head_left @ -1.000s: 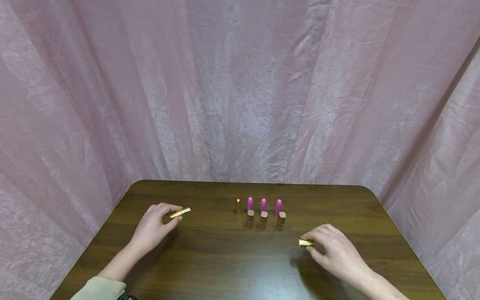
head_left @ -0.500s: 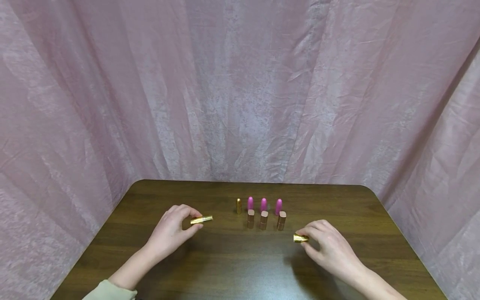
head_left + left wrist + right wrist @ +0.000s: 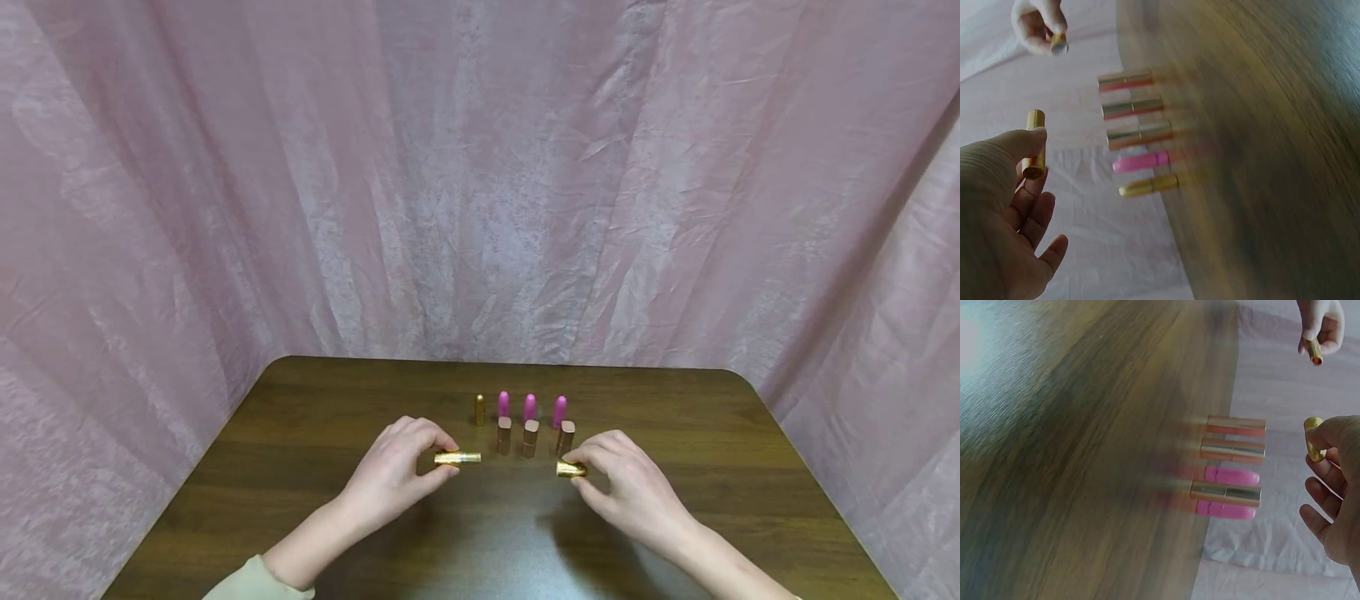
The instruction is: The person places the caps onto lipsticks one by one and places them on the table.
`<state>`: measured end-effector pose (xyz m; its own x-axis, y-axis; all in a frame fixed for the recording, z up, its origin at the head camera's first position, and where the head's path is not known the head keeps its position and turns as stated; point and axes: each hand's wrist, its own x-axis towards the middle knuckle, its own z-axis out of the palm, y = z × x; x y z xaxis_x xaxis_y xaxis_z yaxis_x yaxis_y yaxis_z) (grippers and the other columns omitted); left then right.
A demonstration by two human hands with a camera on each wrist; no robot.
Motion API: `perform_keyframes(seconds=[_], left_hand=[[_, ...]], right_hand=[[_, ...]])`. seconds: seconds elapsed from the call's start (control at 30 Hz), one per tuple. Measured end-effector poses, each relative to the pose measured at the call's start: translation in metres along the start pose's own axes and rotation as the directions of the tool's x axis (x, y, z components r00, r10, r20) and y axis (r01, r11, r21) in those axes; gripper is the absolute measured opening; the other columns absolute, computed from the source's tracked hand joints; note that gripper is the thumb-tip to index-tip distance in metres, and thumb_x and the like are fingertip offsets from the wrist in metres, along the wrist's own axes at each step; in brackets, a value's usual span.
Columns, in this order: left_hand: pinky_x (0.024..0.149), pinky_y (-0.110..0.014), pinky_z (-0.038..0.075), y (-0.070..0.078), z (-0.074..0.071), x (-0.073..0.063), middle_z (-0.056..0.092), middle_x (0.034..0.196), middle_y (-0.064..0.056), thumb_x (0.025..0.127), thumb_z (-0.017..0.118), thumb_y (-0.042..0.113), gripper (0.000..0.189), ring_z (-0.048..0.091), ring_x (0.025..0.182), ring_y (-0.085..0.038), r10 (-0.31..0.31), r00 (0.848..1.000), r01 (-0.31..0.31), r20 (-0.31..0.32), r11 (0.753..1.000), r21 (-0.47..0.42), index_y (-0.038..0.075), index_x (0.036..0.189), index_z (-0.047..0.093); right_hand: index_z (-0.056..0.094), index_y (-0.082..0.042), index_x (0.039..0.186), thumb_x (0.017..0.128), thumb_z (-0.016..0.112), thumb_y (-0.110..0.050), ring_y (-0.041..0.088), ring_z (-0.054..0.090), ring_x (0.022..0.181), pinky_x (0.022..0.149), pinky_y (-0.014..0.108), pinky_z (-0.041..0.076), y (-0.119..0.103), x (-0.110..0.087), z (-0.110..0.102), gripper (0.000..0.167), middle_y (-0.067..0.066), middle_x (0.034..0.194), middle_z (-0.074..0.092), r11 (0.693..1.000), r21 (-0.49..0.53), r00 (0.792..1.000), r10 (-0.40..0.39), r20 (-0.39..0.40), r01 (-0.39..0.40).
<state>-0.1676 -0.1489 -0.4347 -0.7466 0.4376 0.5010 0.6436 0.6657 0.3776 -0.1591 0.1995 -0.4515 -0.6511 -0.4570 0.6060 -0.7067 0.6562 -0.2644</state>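
Note:
Between thumb and fingertips my left hand (image 3: 397, 469) pinches an uncapped gold lipstick tube (image 3: 457, 458), its narrower end pointing right. A small reddish spot shows in that end in the right wrist view. My right hand (image 3: 632, 487) pinches a shorter gold lipstick cap (image 3: 572, 469), its flat end facing left toward the tube. Both pieces are held level above the table, with a gap between them. Just behind them stand three rose-gold square lipsticks (image 3: 530, 439), the rightmost close to my right fingertips.
Three pink round-topped lipsticks (image 3: 560, 412) stand in a row behind the rose-gold ones. At that row's left end is an upright gold lipstick (image 3: 479, 410). Wood-grain tabletop (image 3: 315, 400) extends around them, and a pink curtain (image 3: 480, 208) hangs behind the far edge.
My left hand has moved right with the gold tube, which has turned level. My right hand has moved left and slightly farther from me with the cap. The standing lipsticks keep their places.

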Motion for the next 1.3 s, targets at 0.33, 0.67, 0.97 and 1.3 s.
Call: perform_keyframes(seconds=[0.33, 0.67, 0.97, 1.3], left_hand=[[0.089, -0.034, 0.047, 0.021, 0.018, 0.012, 0.064, 0.097, 0.023, 0.081, 0.089, 0.028, 0.025, 0.056, 0.097, -0.004, 0.041, 0.999, -0.04, 0.031, 0.999, -0.019, 0.028, 0.096, 0.069], [0.087, -0.033, 0.048, 0.032, 0.033, 0.016, 0.064, 0.097, 0.023, 0.082, 0.088, 0.029, 0.025, 0.056, 0.096, -0.004, 0.062, 0.996, -0.06, 0.059, 0.998, -0.024, 0.029, 0.098, 0.069], [0.085, -0.032, 0.048, 0.035, 0.038, 0.016, 0.064, 0.096, 0.022, 0.081, 0.088, 0.027, 0.025, 0.056, 0.094, -0.004, 0.07, 0.996, -0.068, 0.057, 0.997, -0.035, 0.029, 0.096, 0.068], [0.087, -0.032, 0.047, 0.041, 0.042, 0.018, 0.065, 0.097, 0.021, 0.082, 0.087, 0.028, 0.024, 0.056, 0.096, -0.004, 0.073, 0.995, -0.069, 0.075, 0.996, -0.055, 0.029, 0.098, 0.07]], right_hand=[[0.075, -0.022, 0.101, 0.074, 0.089, -0.009, 0.007, 0.06, 0.1, 0.086, 0.029, 0.049, -0.013, 0.013, 0.011, 0.033, -0.018, 0.101, 0.068, 0.997, 0.054, 0.998, -0.058, -0.013, 0.059], [0.074, -0.023, 0.1, 0.075, 0.089, -0.008, 0.007, 0.059, 0.1, 0.087, 0.033, 0.051, -0.024, 0.018, 0.019, 0.033, -0.018, 0.101, 0.067, 0.99, 0.091, 0.994, -0.101, -0.028, 0.103], [0.074, -0.023, 0.102, 0.077, 0.088, -0.011, 0.006, 0.059, 0.102, 0.087, 0.03, 0.049, -0.027, 0.017, 0.02, 0.031, -0.017, 0.104, 0.068, 0.99, 0.11, 0.996, -0.093, 0.003, 0.093], [0.074, -0.022, 0.1, 0.075, 0.089, -0.01, 0.008, 0.06, 0.098, 0.084, 0.033, 0.051, -0.032, 0.018, 0.024, 0.032, -0.016, 0.101, 0.067, 0.985, 0.1, 0.99, -0.134, -0.04, 0.137]])
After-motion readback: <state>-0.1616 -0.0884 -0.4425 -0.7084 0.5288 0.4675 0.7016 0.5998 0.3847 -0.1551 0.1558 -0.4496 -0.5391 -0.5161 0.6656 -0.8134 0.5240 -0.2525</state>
